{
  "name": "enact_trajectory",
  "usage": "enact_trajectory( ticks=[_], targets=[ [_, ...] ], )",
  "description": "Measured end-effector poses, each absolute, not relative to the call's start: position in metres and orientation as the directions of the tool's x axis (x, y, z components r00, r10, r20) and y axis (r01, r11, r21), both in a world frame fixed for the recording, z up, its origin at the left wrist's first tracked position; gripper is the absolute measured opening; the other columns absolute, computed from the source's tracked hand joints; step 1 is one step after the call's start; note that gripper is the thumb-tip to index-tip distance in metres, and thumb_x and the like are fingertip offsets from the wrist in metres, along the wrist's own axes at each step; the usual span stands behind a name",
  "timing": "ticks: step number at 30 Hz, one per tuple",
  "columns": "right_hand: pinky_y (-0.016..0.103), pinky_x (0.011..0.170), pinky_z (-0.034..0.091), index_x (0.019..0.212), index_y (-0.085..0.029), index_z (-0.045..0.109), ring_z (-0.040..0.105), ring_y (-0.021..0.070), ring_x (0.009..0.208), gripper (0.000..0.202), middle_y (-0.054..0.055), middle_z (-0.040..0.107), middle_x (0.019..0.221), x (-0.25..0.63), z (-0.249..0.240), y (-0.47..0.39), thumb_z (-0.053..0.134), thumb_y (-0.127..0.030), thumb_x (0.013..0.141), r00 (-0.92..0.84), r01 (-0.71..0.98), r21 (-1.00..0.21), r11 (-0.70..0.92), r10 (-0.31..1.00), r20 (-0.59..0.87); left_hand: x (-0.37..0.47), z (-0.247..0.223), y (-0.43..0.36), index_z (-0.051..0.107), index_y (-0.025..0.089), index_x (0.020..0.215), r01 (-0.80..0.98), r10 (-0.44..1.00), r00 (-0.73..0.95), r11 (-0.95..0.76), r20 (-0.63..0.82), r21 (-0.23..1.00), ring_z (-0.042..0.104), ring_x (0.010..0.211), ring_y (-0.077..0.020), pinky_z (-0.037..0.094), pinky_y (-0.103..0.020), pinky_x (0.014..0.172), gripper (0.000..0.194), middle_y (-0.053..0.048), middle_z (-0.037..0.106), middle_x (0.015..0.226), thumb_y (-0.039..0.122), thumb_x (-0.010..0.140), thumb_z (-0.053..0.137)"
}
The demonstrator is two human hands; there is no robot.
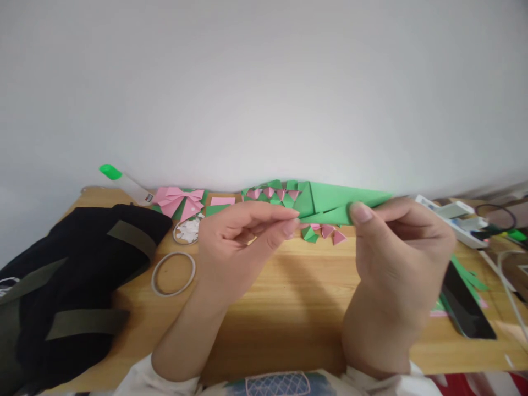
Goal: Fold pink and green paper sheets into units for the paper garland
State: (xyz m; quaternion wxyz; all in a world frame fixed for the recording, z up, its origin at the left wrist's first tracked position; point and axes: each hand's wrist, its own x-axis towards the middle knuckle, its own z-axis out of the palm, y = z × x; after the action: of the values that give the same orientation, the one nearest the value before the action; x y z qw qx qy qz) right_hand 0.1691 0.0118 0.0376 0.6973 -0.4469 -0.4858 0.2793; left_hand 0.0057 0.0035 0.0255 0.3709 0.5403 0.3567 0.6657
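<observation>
A folded green paper piece (pixel 336 199) is held up in the air between both hands, above the wooden table. My left hand (pixel 251 242) pinches its left tip between thumb and fingers. My right hand (pixel 400 253) grips it near the right end, thumb pressed on the front. The paper narrows to a point at the right and shows a crease and a thin slit. Behind it stand small folded green and pink pieces (pixel 281 194); more pink and green ones (pixel 325 231) lie just below it.
On the wooden table (pixel 280 308) are a pink bow (pixel 179 201), a ring of tape (pixel 173 274), a dish of white bits (pixel 187 230) and a glue bottle (pixel 131 186). Black cloth (pixel 82 236) covers the left; a phone (pixel 466 302) and power strip (pixel 454 220) are right.
</observation>
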Motion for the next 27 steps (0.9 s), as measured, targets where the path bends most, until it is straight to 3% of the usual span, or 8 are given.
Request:
enact_trajectory(
  ticks=[6, 11, 18, 22, 27],
  targets=[
    [0.020, 0.039, 0.038, 0.062, -0.021, 0.067, 0.052, 0.0067, 0.043, 0.017, -0.007, 0.061, 0.051, 0.168, 0.036, 0.008, 0.080, -0.017, 0.073, 0.351, 0.107, -0.871, 0.479, 0.802, 0.484, 0.008, 0.025, 0.004, 0.078, 0.027, 0.084, -0.105, 0.876, -0.190, -0.466, 0.442, 0.878, 0.074, 0.062, -0.0117, 0.063, -0.017, 0.061, 0.021, 0.006, 0.077, 0.071, 0.008, 0.076, 0.076],
    [0.028, 0.050, 0.049, 0.080, -0.022, 0.073, 0.064, 0.0147, 0.056, 0.009, -0.001, 0.071, 0.065, 0.165, 0.035, 0.005, 0.079, -0.016, 0.075, 0.250, 0.114, -0.867, 0.485, 0.831, 0.498, 0.009, 0.024, 0.004, 0.078, 0.027, 0.085, -0.100, 0.876, -0.194, -0.466, 0.442, 0.879, 0.075, 0.066, -0.0113, 0.063, -0.015, 0.063, 0.022, 0.006, 0.078, 0.075, 0.007, 0.077, 0.076],
    [0.028, 0.045, 0.041, 0.070, -0.024, 0.069, 0.057, 0.0127, 0.049, 0.016, -0.003, 0.068, 0.060, 0.159, 0.038, 0.001, 0.073, -0.012, 0.080, 0.266, 0.157, -0.799, 0.580, 0.754, 0.600, 0.002, 0.025, 0.007, 0.078, 0.028, 0.088, 0.020, 0.805, -0.103, -0.585, 0.584, 0.811, 0.074, 0.071, -0.0112, 0.062, -0.019, 0.065, 0.024, 0.004, 0.078, 0.080, 0.008, 0.075, 0.078],
    [0.029, 0.042, 0.032, 0.069, -0.024, 0.068, 0.049, 0.0114, 0.045, 0.017, -0.004, 0.062, 0.056, 0.157, 0.039, 0.000, 0.073, -0.011, 0.080, 0.270, 0.185, -0.780, 0.598, 0.732, 0.625, 0.004, 0.026, 0.006, 0.079, 0.031, 0.087, -0.055, 0.822, -0.107, -0.566, 0.559, 0.822, 0.073, 0.074, -0.0127, 0.063, -0.023, 0.066, 0.026, 0.004, 0.077, 0.080, 0.009, 0.075, 0.079],
    [0.029, 0.044, 0.032, 0.069, -0.024, 0.067, 0.048, 0.0119, 0.046, 0.016, -0.004, 0.061, 0.056, 0.162, 0.041, -0.003, 0.072, -0.014, 0.080, 0.246, 0.224, -0.792, 0.568, 0.753, 0.610, 0.009, 0.026, 0.002, 0.079, 0.031, 0.083, -0.083, 0.862, -0.168, -0.496, 0.478, 0.864, 0.073, 0.067, -0.0135, 0.063, -0.024, 0.060, 0.026, 0.004, 0.078, 0.076, 0.007, 0.071, 0.082]
  ],
)
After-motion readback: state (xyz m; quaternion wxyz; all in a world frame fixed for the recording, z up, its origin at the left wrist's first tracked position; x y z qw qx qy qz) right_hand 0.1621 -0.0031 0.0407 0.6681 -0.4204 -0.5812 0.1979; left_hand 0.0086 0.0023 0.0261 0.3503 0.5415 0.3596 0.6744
